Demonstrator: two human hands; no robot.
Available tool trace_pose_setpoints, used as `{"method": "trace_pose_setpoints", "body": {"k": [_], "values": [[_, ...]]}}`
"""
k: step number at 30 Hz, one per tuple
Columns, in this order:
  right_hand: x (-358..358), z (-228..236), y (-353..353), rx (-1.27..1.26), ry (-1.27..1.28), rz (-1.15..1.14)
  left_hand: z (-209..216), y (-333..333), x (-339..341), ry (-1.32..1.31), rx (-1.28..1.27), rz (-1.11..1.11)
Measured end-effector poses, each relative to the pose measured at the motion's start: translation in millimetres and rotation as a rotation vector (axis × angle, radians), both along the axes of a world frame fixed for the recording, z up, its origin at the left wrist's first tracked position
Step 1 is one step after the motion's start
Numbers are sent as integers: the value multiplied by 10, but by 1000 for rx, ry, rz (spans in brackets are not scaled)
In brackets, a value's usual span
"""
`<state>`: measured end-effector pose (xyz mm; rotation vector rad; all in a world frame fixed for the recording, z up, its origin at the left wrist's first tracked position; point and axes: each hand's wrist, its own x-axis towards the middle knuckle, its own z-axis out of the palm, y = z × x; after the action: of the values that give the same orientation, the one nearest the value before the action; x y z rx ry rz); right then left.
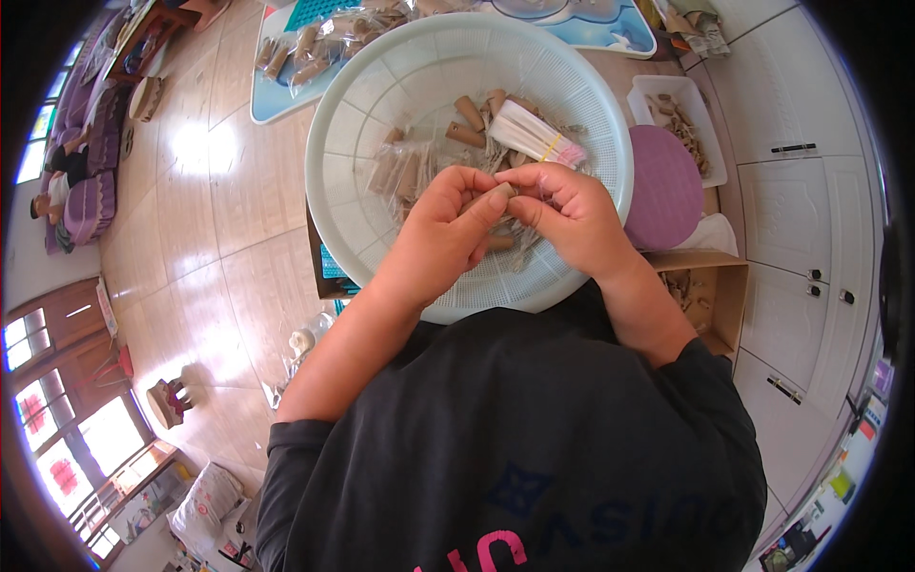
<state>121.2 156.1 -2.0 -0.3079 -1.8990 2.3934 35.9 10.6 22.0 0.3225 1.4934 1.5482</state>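
Observation:
A large round pale mesh basket [327, 181] stands before me, and both hands meet over its middle. My left hand [440, 227] has thumb and fingers pinched together. Opposite it, my right hand [570, 212] is pinched too, its fingertips touching the left's. What they hold between them is small and mostly covered by the fingers. Brown cardboard-like tubes [465, 133] lie in the basket beyond my hands. Next to them rests a bundle of white strips [522, 130] with pink ends, bound by a yellow band. Clear plastic bags [389, 173] with brown tubes lie left; grey-beige strings [522, 250] show below my fingers.
A purple round stool top [665, 187] sits close to the basket's right, beside a white tray [720, 172] of brown pieces. Nearer stands an open cardboard box [732, 297]. A blue table [272, 103] carries bagged tubes at the back. White cabinets [786, 214] line the right.

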Motion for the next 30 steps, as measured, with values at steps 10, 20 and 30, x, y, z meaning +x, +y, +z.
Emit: {"method": "trace_pose_setpoints", "body": {"k": [10, 20, 30], "values": [[-15, -34, 266, -218, 66, -458, -351, 633, -787, 806, -322, 0], [-77, -345, 486, -1138, -73, -152, -416, 808, -849, 825, -462, -332], [-62, -354, 434, -1236, -109, -99, -91, 329, -763, 903, -324, -11]]}}
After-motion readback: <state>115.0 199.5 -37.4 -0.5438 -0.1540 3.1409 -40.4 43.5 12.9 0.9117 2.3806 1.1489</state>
